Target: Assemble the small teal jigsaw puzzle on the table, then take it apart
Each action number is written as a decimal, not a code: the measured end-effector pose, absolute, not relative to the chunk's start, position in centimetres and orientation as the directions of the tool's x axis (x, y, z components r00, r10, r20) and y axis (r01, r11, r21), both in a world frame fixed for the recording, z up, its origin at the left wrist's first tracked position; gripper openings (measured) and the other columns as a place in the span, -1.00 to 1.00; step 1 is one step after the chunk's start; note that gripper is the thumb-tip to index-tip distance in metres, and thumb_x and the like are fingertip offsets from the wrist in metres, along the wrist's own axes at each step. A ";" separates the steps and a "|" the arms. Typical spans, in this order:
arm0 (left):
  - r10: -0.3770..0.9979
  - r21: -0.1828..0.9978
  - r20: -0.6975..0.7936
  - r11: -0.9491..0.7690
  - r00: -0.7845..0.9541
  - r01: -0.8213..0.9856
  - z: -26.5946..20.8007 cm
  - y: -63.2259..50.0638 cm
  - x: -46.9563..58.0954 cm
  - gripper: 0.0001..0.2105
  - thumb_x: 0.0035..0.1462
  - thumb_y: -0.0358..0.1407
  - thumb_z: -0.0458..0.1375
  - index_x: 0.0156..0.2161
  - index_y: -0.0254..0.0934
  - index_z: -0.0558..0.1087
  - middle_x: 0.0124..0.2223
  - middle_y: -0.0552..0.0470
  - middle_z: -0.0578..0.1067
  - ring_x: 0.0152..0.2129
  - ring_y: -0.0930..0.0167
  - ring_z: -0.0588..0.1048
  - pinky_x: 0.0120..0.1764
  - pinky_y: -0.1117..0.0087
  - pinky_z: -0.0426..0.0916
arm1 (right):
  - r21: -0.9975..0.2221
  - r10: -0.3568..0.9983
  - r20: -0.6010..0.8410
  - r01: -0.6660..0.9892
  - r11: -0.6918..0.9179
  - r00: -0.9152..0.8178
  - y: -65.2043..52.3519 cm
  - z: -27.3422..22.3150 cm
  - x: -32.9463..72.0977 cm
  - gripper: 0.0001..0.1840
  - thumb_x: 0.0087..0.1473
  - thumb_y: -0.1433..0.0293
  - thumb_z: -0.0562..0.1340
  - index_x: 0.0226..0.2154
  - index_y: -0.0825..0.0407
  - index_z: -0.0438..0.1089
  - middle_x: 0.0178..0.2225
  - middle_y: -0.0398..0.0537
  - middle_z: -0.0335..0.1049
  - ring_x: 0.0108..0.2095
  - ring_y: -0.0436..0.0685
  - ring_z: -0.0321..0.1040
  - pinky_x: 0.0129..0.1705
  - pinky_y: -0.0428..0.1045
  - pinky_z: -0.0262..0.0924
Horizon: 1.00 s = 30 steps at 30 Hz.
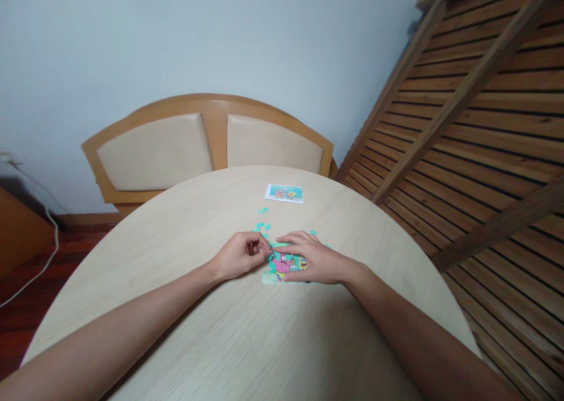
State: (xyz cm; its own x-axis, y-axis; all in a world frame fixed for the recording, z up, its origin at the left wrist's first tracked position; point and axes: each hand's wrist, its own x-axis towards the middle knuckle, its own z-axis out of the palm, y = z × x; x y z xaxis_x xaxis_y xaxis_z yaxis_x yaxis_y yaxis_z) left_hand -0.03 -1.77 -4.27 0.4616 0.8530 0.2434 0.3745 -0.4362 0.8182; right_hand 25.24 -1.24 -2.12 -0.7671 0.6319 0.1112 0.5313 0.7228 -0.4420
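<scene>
A small, partly assembled jigsaw puzzle [282, 266] with a teal border and pink and yellow cartoon figures lies on the round light-wood table [247, 342]. My right hand [312, 259] rests flat across the puzzle's right side, index finger pointing left along its top edge. My left hand [240, 254] is curled at the puzzle's upper left corner, fingertips pinched together there; I cannot tell whether a piece is in them. Loose teal pieces [263, 225] lie just beyond the hands.
A small reference picture card [284, 193] lies further back on the table. Behind the table stands a wooden bench [207, 145] with beige cushioned backrests. A slatted wooden frame [476, 130] leans at the right. A white cable [37, 266] trails on the floor at left.
</scene>
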 end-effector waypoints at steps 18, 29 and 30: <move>0.788 0.677 0.268 -0.563 0.554 0.474 -4.1 -1.8 0.0 -0.84 0.18 -0.23 0.23 -0.35 -0.26 0.57 -0.39 0.03 0.57 -0.46 0.43 0.46 -0.35 0.45 0.32 | -0.439 0.676 0.088 0.581 0.686 -0.731 -0.5 -2.4 26.1 -0.32 0.08 -0.09 0.29 0.19 -0.19 0.37 0.29 -0.02 0.24 0.26 0.35 0.07 0.29 0.27 -0.10; 0.722 0.506 0.316 -0.677 0.616 0.534 -3.3 -2.0 0.3 -0.87 0.18 -0.27 0.20 -0.36 -0.23 0.54 -0.40 0.04 0.57 -0.42 0.39 0.47 -0.25 0.38 0.33 | -0.446 0.680 0.096 0.579 0.682 -0.727 -0.5 -2.4 26.1 -0.31 0.07 -0.09 0.30 0.19 -0.20 0.37 0.28 -0.01 0.25 0.26 0.35 0.07 0.29 0.28 -0.10; 0.720 0.506 0.317 -0.679 0.617 0.532 -3.3 -2.1 0.3 -0.87 0.18 -0.27 0.20 -0.36 -0.23 0.54 -0.40 0.05 0.57 -0.42 0.39 0.47 -0.25 0.38 0.33 | -0.449 0.681 0.096 0.579 0.680 -0.726 -0.5 -2.4 26.1 -0.32 0.07 -0.09 0.30 0.19 -0.21 0.37 0.28 -0.01 0.25 0.26 0.35 0.07 0.29 0.28 -0.11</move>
State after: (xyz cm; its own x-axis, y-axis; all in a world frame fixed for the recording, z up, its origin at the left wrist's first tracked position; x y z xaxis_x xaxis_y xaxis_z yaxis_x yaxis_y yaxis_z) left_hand 0.31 -2.06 -3.33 0.6174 0.7200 0.3169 0.5318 -0.6789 0.5063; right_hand 26.08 -0.52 -2.43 -0.7259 0.6812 0.0956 0.5791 0.6802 -0.4493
